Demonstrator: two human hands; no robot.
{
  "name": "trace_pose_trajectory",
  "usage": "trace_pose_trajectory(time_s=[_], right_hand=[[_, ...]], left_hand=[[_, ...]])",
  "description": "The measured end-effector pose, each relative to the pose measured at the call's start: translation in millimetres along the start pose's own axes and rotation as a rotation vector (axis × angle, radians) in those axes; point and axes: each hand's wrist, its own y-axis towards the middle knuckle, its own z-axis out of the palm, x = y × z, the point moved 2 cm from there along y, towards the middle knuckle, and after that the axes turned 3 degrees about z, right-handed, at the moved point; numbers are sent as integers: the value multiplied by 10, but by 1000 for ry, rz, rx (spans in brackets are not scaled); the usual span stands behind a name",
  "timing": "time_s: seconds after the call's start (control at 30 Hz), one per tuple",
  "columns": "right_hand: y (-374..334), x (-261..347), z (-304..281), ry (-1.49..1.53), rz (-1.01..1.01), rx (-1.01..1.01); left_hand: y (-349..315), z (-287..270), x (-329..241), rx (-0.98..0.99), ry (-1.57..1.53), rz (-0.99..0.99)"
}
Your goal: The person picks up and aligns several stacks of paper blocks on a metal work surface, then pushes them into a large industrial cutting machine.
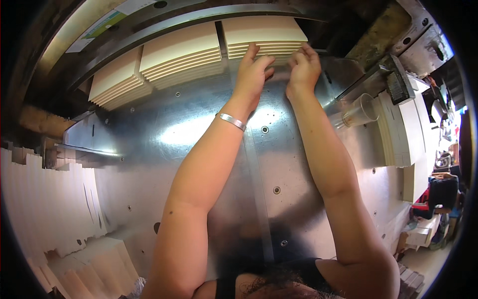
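Three stacks of pale cream paper or card lie side by side at the far edge of a metal table (pixel 199 169): a right stack (pixel 264 31), a middle stack (pixel 181 50) and a left stack (pixel 115 77). Each has several layered bundles showing at its front. My left hand (pixel 253 74), below a silver bracelet (pixel 232 121), is at the right stack's front edge, fingers apart and loosely bent. My right hand (pixel 303 72) is near that stack's front right corner, its fingers loosely curled, fingertips by the edge. Neither hand grips the stack.
A dark metal bar (pixel 199 25) spans above the stacks. On the right stand a clear plastic cup (pixel 361 109), a ridged metal block (pixel 400 82) and white paper piles (pixel 411 129). More paper piles (pixel 45 199) stand at the left.
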Motion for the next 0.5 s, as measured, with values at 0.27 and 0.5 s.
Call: trace_pose_trajectory(time_s=[0.27,0.5], right_hand=[[-212,-54,161,23,148,287],[-181,-153,210,102,154,254]], left_hand=[[35,65,29,10,-98,5],[53,62,41,-4,-103,22]])
